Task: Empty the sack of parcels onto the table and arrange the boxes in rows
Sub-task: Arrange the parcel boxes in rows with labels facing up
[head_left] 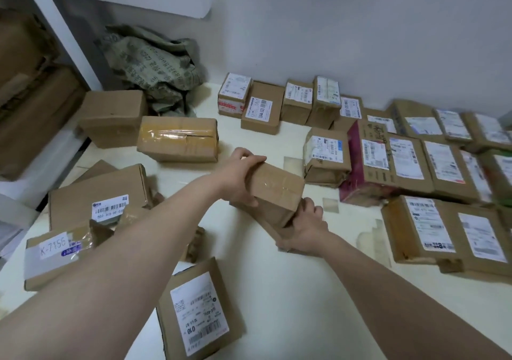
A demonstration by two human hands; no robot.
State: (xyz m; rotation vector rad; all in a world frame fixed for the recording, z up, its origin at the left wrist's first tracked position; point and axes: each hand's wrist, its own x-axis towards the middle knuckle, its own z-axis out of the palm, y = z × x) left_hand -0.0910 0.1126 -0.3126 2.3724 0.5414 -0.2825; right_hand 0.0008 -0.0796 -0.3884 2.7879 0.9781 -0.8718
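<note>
A small brown taped box [277, 186] is held over the middle of the cream table [277, 290], tilted. My left hand [238, 177] grips its left end from above. My right hand [307, 228] holds its lower right edge from below. The crumpled green sack [155, 66] lies at the back left against the wall. Labelled boxes stand in rows at the right, among them a box with a red stripe [232, 95] and a magenta carton [365, 166]. Loose boxes lie at the left, including a yellow-taped one [177, 138].
A box marked K-7156 [55, 254] and a box labelled 010 [199, 312] lie near the front left. White shelving [58, 27] with brown cartons [30, 96] stands at the far left. A grey wall closes the back.
</note>
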